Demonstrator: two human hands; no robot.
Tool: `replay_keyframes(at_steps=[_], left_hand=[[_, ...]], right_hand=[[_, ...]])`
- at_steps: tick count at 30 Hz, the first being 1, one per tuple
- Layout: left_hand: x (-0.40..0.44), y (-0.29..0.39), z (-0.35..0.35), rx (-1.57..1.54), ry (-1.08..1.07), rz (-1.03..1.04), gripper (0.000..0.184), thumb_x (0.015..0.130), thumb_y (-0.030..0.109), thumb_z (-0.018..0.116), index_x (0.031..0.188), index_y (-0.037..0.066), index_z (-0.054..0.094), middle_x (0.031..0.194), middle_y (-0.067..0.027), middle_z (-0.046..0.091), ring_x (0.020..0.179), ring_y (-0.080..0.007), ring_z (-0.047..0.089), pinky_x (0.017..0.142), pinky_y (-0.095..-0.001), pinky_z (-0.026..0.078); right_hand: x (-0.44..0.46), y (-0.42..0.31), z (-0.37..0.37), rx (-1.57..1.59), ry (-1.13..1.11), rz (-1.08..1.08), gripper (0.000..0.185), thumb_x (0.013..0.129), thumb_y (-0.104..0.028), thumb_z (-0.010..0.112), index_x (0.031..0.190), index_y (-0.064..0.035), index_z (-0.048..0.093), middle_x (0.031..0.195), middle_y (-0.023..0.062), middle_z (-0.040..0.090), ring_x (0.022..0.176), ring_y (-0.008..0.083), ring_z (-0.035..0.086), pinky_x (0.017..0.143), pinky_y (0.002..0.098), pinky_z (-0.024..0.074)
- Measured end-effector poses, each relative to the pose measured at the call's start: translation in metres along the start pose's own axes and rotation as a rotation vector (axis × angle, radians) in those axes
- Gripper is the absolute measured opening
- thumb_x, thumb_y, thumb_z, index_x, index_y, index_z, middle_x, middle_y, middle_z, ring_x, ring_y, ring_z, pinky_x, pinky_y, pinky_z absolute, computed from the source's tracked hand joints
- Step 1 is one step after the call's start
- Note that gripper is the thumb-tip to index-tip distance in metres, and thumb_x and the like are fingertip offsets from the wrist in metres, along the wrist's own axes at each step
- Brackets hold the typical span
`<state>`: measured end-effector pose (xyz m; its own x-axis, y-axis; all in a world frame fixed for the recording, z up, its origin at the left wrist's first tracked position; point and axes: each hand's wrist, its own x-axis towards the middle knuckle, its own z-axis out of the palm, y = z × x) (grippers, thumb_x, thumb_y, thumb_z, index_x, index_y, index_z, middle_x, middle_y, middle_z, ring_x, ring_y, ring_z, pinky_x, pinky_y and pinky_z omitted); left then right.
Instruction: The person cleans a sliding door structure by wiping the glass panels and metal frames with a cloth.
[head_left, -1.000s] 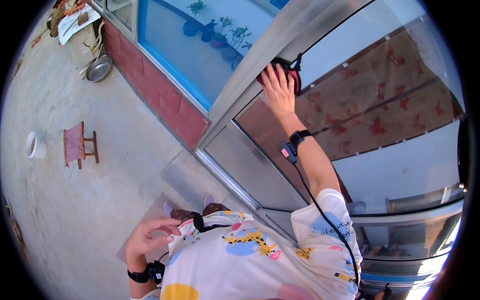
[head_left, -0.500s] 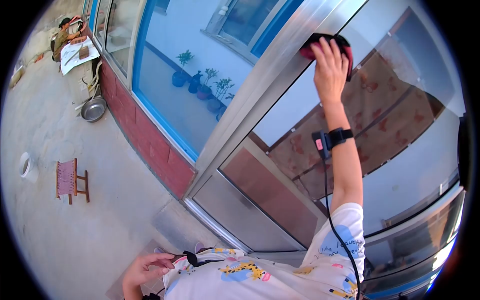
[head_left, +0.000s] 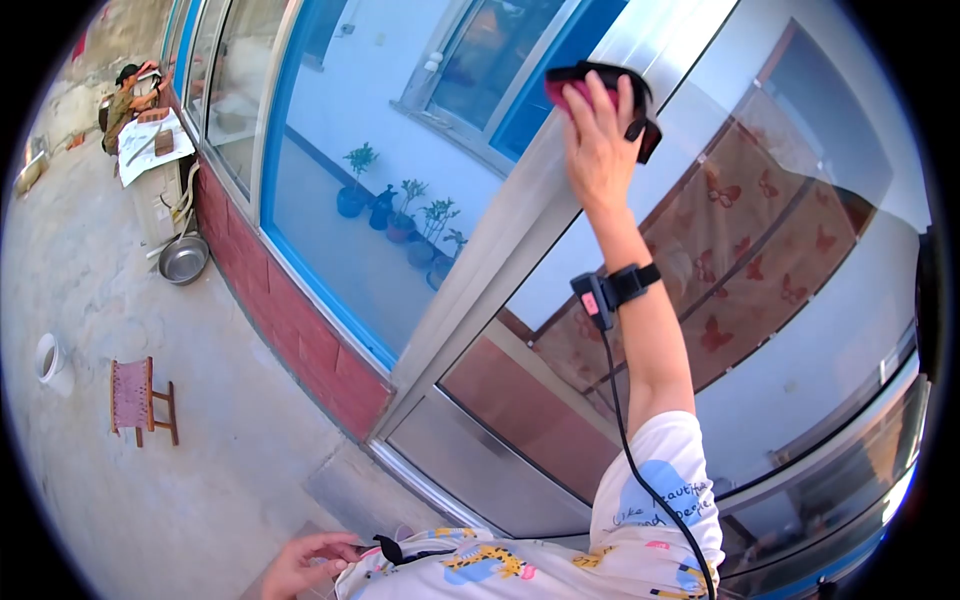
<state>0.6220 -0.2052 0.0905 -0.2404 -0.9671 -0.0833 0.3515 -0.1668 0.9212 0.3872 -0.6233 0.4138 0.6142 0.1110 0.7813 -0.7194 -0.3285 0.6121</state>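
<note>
High on the metal door frame (head_left: 540, 185), my right hand (head_left: 600, 150) presses a black and pink pad (head_left: 567, 92), with fingers spread over it and a black strap hanging beside them. A wrist device with a cable (head_left: 600, 297) sits on that forearm. The glass door (head_left: 790, 230) is just right of the hand, and a brown curtain with red butterflies shows behind it. Low in the view, my left hand (head_left: 308, 562) is beside my waist, loosely curled with thumb and fingers apart and nothing visible between them. A black strap (head_left: 388, 548) is close to its fingertips.
Left of the door are a blue-framed window (head_left: 330, 300) and a red brick wall (head_left: 290, 310). A small stool (head_left: 132, 394), a white bucket (head_left: 55, 365) and a metal pan (head_left: 184, 260) are on the ground. Another person (head_left: 122, 105) is by a covered table (head_left: 150, 160).
My right hand, on the pad throughout, first went up and right, then back left onto the frame. My left hand now sits lower in the view. The view has shifted, showing more of the window.
</note>
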Motion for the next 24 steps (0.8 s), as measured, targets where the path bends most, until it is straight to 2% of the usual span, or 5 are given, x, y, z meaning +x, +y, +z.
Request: replay_keyframes(at_steps=[10,15,18,22,24], left_hand=[[-0.012,-0.003,-0.009,0.011,-0.058,0.022,0.037,0.087,0.011,0.067,0.122,0.0,0.06,0.097,-0.0097,0.068,0.092,-0.0179,0.064,0.083,-0.0323,0.05],[-0.031,-0.012,-0.012,0.0,0.026,-0.019,0.036,0.086,0.013,0.068,0.12,0.001,0.061,0.095,-0.0091,0.068,0.09,-0.0175,0.064,0.081,-0.0304,0.05],[-0.035,-0.014,-0.011,0.002,0.076,0.002,0.037,0.086,0.014,0.069,0.119,0.001,0.061,0.094,-0.0087,0.068,0.089,-0.017,0.064,0.08,-0.0298,0.05],[-0.037,-0.018,-0.013,-0.039,0.132,0.024,0.038,0.084,0.015,0.07,0.119,0.001,0.062,0.093,-0.0087,0.068,0.087,-0.0164,0.064,0.08,-0.0296,0.05],[-0.04,-0.019,-0.013,-0.025,0.147,0.015,0.038,0.084,0.015,0.07,0.119,0.002,0.062,0.094,-0.0085,0.068,0.087,-0.0164,0.064,0.08,-0.0295,0.05]], right_hand=[[-0.185,-0.131,0.024,0.494,-0.795,-0.295,0.034,0.075,-0.011,0.059,0.107,-0.0019,0.063,0.1,0.0067,0.063,0.103,0.0236,0.056,0.097,0.0369,0.0407],[-0.039,-0.021,0.008,0.022,-0.187,-0.224,0.037,0.084,-0.032,0.063,0.118,-0.0178,0.063,0.127,-0.0016,0.059,0.105,0.0225,0.057,0.088,0.0395,0.0415],[0.018,0.047,0.009,-0.148,0.037,-0.183,0.045,0.094,-0.05,0.045,0.134,-0.0302,0.053,0.143,-0.0061,0.046,0.135,0.0219,0.038,0.103,0.0524,0.0292],[-0.003,0.025,0.016,-0.07,0.043,-0.167,0.046,0.095,-0.051,0.045,0.136,-0.0301,0.051,0.144,-0.0035,0.046,0.136,0.0256,0.036,0.105,0.0559,0.0253],[-0.043,-0.024,0.005,-0.245,-0.189,-0.186,0.043,0.088,-0.04,0.059,0.128,-0.0235,0.058,0.139,-0.002,0.05,0.129,0.0229,0.043,0.1,0.0482,0.0335]])
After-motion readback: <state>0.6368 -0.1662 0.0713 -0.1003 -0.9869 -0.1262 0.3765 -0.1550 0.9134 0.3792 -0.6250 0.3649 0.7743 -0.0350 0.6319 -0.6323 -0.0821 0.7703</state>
